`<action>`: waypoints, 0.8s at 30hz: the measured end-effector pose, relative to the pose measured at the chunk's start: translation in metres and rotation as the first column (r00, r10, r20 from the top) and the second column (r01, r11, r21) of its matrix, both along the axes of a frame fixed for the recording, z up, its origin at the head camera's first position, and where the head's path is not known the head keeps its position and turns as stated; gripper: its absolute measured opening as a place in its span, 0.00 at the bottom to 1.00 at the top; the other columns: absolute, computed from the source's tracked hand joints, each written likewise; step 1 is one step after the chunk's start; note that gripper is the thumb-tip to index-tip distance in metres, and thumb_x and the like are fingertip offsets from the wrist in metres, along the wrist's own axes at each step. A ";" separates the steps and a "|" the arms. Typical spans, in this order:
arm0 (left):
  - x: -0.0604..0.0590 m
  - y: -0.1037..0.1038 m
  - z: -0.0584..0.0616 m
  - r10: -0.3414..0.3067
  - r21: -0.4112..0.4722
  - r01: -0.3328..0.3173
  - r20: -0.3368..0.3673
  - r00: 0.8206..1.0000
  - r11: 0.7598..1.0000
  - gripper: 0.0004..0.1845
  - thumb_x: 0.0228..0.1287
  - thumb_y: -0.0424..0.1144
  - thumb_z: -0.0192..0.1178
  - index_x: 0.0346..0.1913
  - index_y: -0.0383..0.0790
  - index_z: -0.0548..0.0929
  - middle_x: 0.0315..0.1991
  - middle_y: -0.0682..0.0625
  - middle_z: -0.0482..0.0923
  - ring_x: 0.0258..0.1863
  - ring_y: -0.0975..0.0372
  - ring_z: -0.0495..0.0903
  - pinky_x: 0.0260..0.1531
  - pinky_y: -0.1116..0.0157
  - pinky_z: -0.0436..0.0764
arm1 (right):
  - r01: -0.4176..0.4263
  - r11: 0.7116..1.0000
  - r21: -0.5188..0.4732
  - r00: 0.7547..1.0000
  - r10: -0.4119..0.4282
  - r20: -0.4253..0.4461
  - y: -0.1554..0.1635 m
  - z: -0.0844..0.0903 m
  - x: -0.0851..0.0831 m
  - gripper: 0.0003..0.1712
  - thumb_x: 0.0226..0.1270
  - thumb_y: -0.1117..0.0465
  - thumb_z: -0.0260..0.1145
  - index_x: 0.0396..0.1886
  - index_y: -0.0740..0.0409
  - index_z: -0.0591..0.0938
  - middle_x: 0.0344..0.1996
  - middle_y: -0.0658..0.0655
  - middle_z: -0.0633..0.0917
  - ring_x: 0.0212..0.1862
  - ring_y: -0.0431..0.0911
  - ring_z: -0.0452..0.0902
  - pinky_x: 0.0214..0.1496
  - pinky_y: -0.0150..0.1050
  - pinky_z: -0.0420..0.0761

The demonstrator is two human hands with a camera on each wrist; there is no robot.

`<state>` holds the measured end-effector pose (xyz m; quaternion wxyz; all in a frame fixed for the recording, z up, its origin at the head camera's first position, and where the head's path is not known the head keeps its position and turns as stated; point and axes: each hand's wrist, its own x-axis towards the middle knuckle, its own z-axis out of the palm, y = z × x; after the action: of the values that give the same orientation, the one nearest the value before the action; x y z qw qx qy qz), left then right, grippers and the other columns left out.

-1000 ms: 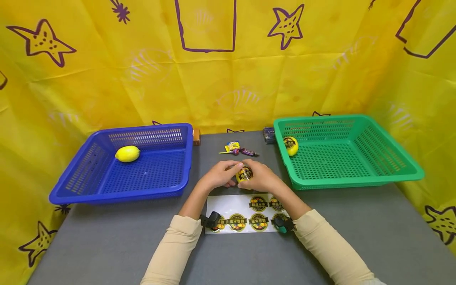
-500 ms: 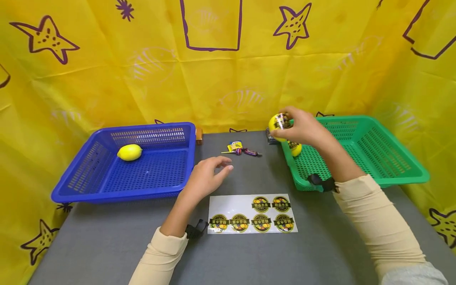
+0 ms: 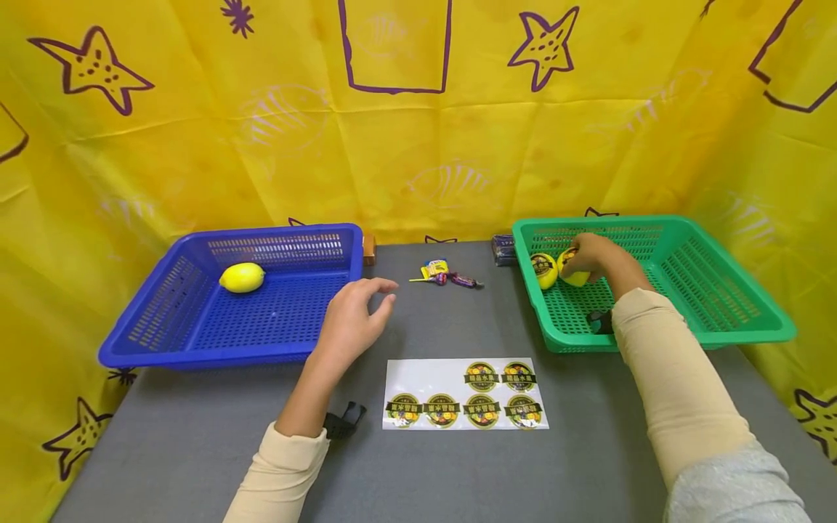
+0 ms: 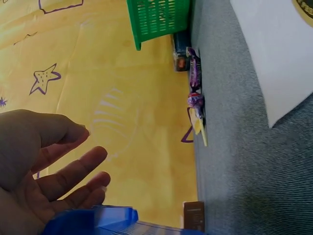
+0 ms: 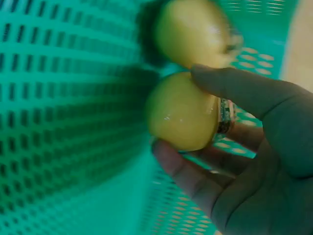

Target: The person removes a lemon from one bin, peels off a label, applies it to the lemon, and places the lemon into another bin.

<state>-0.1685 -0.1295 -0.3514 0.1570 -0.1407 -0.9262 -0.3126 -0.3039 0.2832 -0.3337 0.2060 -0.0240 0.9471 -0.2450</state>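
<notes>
Inside the green basket, my right hand holds a yellow lemon that bears a round black-and-gold sticker. Thumb and fingers pinch its sides in the right wrist view. A second stickered lemon lies right beside it, near the basket's left wall. My left hand hovers over the grey table by the blue basket, its fingers loosely bent around nothing. An unstickered lemon lies in the blue basket. In front of me on the table is a white sheet with several round stickers.
Toward the back of the table lie a lollipop, a purple-wrapped candy and a small yellow-and-blue packet. A dark box touches the green basket's side; an orange-brown box stands behind the blue one. Yellow patterned cloth hangs behind.
My hands separated: the right carried the stickered lemon from above the sheet over into the green basket and down beside the other one. The left drew back leftward, its fingers now holding nothing.
</notes>
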 end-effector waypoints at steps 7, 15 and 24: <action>0.001 -0.002 -0.005 0.001 0.033 0.000 -0.025 1.000 0.999 0.10 0.67 0.35 0.62 0.47 0.40 0.89 0.43 0.47 0.87 0.51 0.50 0.79 0.53 0.49 0.75 | 0.029 0.999 0.027 0.999 -0.027 -0.041 -0.002 -0.014 -0.003 0.40 0.63 0.61 0.71 0.63 0.84 0.63 0.52 0.81 0.71 0.42 0.65 0.79 0.43 0.51 0.84; -0.001 -0.013 0.009 -0.058 0.096 0.052 0.059 0.997 0.994 0.11 0.69 0.38 0.63 0.49 0.40 0.88 0.47 0.47 0.86 0.51 0.51 0.80 0.52 0.49 0.77 | -0.026 0.999 0.044 0.996 0.022 0.085 0.006 0.003 0.002 0.53 0.67 0.57 0.70 0.71 0.85 0.48 0.66 0.85 0.53 0.59 0.75 0.68 0.53 0.57 0.80; -0.026 -0.097 0.088 0.002 -0.117 0.035 0.310 0.951 0.993 0.21 0.74 0.45 0.59 0.61 0.35 0.80 0.57 0.34 0.80 0.58 0.41 0.76 0.58 0.43 0.72 | -0.313 0.921 0.232 0.950 0.301 0.083 0.003 0.046 0.041 0.41 0.76 0.50 0.58 0.66 0.86 0.62 0.64 0.85 0.63 0.60 0.75 0.67 0.47 0.59 0.80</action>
<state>-0.1941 -0.2267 -0.2632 -0.0014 -0.1070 -0.9553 -0.2754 -0.2630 0.2858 -0.2877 0.2649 -0.1411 0.9494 -0.0927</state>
